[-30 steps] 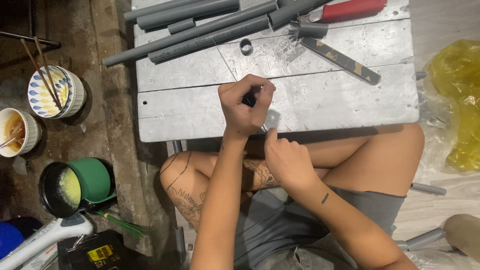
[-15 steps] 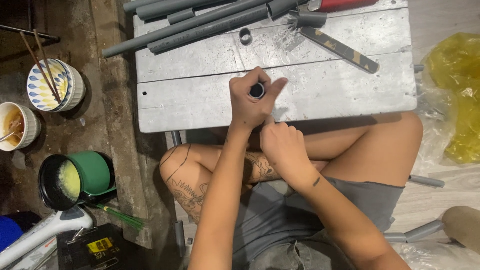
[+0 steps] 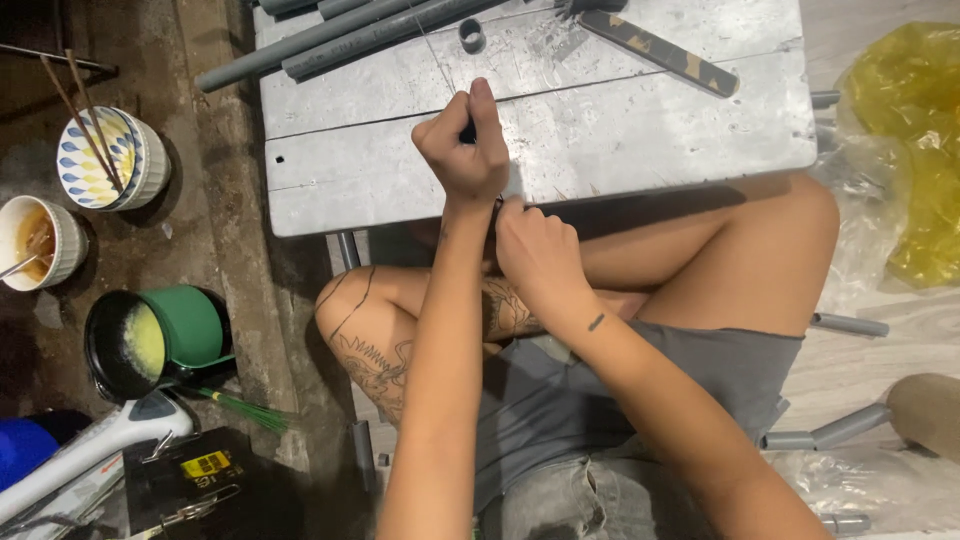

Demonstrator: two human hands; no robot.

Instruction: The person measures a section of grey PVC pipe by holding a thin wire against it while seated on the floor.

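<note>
Now raised off the grey table [image 3: 640, 130], the left hand [image 3: 465, 150] stays clenched around a small dark pipe fitting [image 3: 468, 128], the right hand [image 3: 540, 255] curled just beneath, contents hidden.

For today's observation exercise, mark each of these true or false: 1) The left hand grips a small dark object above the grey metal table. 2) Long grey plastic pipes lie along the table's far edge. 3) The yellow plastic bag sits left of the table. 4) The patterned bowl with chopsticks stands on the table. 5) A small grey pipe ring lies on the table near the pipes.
1) True: the left hand is closed round a small dark object over the grey metal table.
2) True: the long grey plastic pipes lie there.
3) False: the yellow plastic bag is to its right.
4) False: the patterned bowl with chopsticks stands on the floor, left of the table.
5) True: the small grey pipe ring lies there.
</note>
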